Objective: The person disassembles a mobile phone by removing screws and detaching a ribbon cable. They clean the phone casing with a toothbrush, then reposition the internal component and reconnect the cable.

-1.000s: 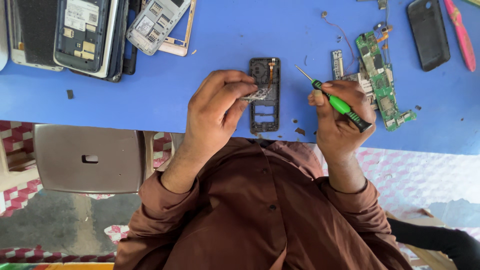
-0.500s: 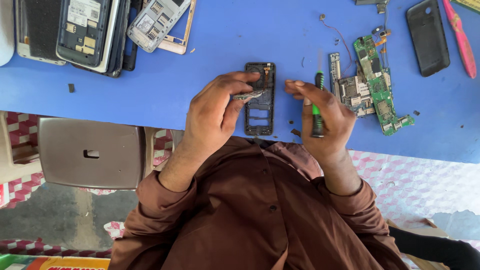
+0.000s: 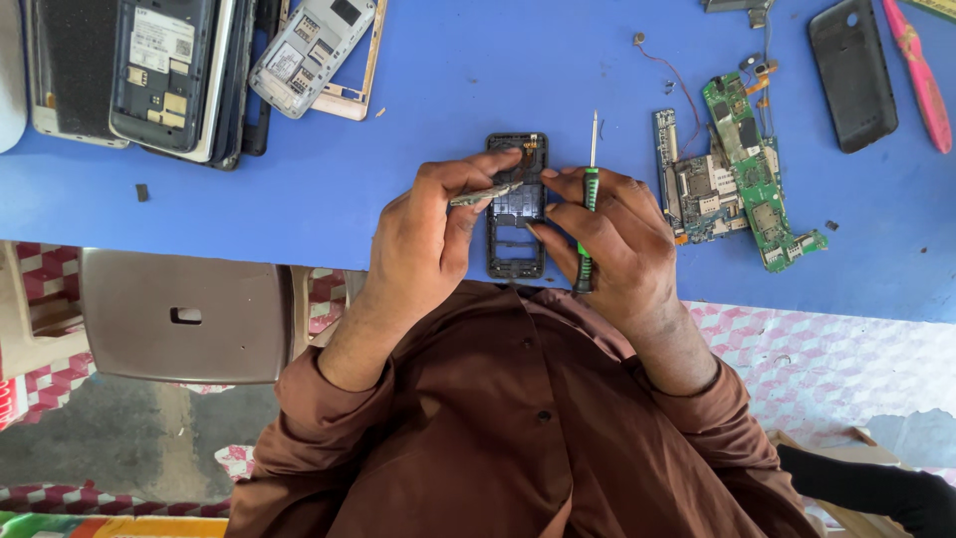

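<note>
My left hand (image 3: 423, 224) pinches a thin grey metal strip (image 3: 485, 193) between thumb and fingers, its tip over the black phone frame (image 3: 517, 204). My right hand (image 3: 612, 234) is closed around the green screwdriver (image 3: 589, 204), shaft pointing away from me, while its fingertips steady the frame's right edge. The frame lies flat on the blue surface (image 3: 478, 90), close to the near edge. Just right of it sit the green circuit boards (image 3: 742, 169); farther off, a stack of opened phones (image 3: 169, 70) and a black back cover (image 3: 849, 72). With the driver tucked in my palm my grip on the frame is weak: it could skid off the edge, or the strip could slip and bend.
</note>
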